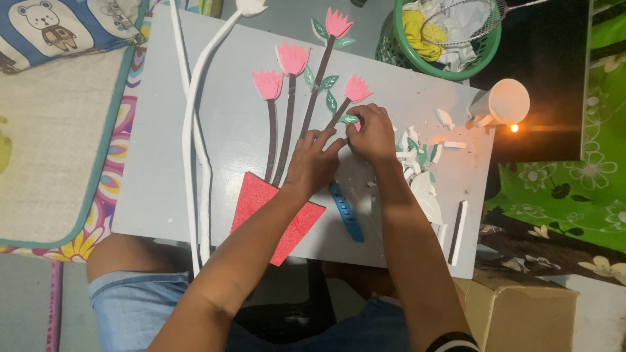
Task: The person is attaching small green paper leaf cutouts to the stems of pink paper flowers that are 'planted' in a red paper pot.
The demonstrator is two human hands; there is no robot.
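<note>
A grey board (228,124) lies across my lap. On it are several pink foam flowers (292,58) on dark brown stems (287,130) with small green leaves (330,82), rising from a red foam pot shape (261,202). My right hand (373,133) presses a small green leaf (350,119) against the lowest right stem, fingers curled on it. Beside it, my left hand (316,160) rests flat on the board with fingertips touching the same stem.
White foam strips (190,143) curve along the board's left side. Leaf scraps and cut-offs (417,153) lie right of my hands, with a blue strip (345,212). A white cup (505,102), a green basket (450,39), a cardboard box (521,306) and mats surround the board.
</note>
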